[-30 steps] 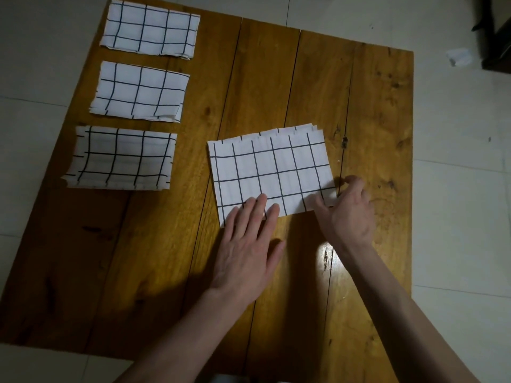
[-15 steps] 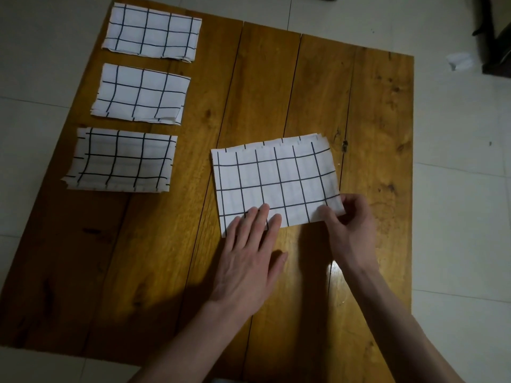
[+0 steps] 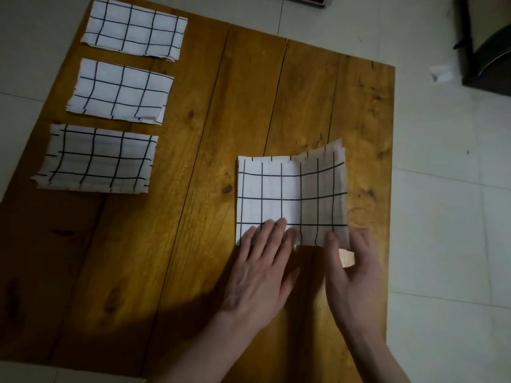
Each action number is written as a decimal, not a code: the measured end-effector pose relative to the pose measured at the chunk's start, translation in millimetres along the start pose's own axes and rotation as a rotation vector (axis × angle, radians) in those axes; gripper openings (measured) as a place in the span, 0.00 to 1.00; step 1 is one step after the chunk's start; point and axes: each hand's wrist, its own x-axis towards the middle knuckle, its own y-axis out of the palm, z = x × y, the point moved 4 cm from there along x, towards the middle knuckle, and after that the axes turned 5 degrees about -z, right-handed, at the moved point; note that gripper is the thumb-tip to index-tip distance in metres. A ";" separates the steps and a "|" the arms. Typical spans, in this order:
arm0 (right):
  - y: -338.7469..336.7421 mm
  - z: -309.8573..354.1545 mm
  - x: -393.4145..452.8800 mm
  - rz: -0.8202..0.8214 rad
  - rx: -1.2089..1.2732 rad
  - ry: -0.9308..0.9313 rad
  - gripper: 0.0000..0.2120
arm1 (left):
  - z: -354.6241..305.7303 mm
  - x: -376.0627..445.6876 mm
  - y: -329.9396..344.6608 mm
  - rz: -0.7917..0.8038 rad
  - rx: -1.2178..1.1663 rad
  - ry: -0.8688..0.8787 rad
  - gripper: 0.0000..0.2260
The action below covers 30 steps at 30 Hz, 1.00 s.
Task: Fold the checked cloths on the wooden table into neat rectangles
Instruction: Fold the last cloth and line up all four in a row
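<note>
Now left hand lies flat on cloth; right hand pinches its raised edge.

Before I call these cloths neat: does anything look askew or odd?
The middle folded cloth on the left has a lower right corner cut in at a slant, so it is not a clean rectangle. The cloth being folded has its right half raised, pinched by the right hand. Nothing is spilled or torn.
</note>
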 end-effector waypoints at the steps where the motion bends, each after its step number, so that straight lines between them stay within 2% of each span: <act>1: 3.3 -0.6 -2.7 -0.006 -0.036 -0.035 0.08 | 0.0 0.4 -0.6 0.004 -0.005 0.002 0.30; 4: 15.1 -1.9 -9.9 -0.016 -0.086 -0.127 0.16 | 2.7 -0.2 -2.5 0.010 -0.018 0.014 0.31; 8: 33.5 6.5 -14.4 0.074 -0.059 -0.218 0.23 | 14.8 -7.4 -9.0 -0.027 -0.037 -0.025 0.32; 14: 64.4 8.1 -17.2 0.273 -0.149 -0.391 0.26 | 48.3 -24.2 -20.9 -0.161 -0.117 -0.180 0.28; 19: 86.0 6.3 -23.3 0.372 -0.275 -0.510 0.27 | 62.1 -26.5 -21.2 -0.218 -0.143 -0.214 0.27; 26: 104.9 -3.6 -28.1 0.444 -0.321 -0.475 0.28 | 62.8 -22.9 -25.8 -0.227 -0.206 -0.237 0.28; 30: 103.6 -0.1 -24.1 0.489 -0.226 -0.396 0.36 | 63.6 -25.2 -23.7 -0.189 -0.158 -0.203 0.30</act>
